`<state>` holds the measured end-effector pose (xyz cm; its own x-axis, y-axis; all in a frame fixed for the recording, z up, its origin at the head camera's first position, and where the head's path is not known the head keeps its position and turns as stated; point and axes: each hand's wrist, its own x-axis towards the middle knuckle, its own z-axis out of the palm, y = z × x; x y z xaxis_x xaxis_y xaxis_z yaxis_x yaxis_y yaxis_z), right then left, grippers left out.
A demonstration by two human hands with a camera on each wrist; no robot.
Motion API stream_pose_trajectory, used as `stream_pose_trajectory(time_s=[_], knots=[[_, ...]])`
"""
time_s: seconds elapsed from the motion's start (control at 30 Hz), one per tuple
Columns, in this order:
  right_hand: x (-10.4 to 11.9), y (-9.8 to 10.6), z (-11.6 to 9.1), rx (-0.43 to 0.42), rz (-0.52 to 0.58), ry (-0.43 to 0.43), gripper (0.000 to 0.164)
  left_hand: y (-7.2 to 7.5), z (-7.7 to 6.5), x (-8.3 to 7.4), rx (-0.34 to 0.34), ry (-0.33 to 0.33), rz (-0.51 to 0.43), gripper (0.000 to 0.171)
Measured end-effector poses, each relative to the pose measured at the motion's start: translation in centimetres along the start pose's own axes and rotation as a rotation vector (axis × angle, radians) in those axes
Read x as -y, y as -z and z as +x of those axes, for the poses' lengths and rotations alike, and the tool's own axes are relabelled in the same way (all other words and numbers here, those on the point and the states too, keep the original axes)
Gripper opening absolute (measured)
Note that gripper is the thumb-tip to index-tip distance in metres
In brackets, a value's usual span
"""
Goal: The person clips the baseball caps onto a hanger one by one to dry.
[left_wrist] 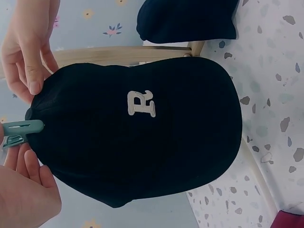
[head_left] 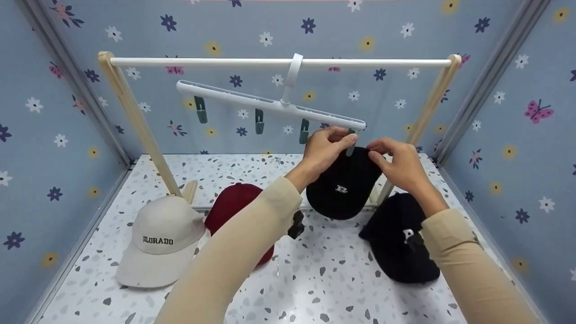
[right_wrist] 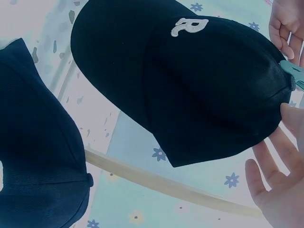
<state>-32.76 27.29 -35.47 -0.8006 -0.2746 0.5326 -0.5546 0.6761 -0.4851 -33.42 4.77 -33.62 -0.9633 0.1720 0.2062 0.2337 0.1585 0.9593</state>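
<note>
A black baseball cap (head_left: 344,184) with a white letter hangs brim down below the right end of a white clip hanger (head_left: 234,95). My left hand (head_left: 326,148) pinches the green clip (left_wrist: 23,127) at that end, whose tip lies over the top edge of the cap. On the other side of the crown, my right hand (head_left: 398,164) pinches the cap's edge between thumb and fingers. The right wrist view shows the clip (right_wrist: 292,71) at the crown between both hands. The hanger tilts down to the right.
A white rail (head_left: 202,62) on a wooden frame carries the hanger. On the speckled table (head_left: 306,288) lie a cream cap (head_left: 166,225), a dark red cap (head_left: 234,202) partly behind my left sleeve, and a dark cap (head_left: 396,243) by my right forearm. Floral panels surround the table.
</note>
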Motion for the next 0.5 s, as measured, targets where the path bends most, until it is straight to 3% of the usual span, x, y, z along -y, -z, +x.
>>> stream_pose_trajectory(time_s=[0.5], knots=[[-0.03, -0.11, -0.73, 0.064, 0.003, -0.002, 0.026, 0.58, -0.43, 0.88, 0.012, 0.011, 0.016, 0.039]])
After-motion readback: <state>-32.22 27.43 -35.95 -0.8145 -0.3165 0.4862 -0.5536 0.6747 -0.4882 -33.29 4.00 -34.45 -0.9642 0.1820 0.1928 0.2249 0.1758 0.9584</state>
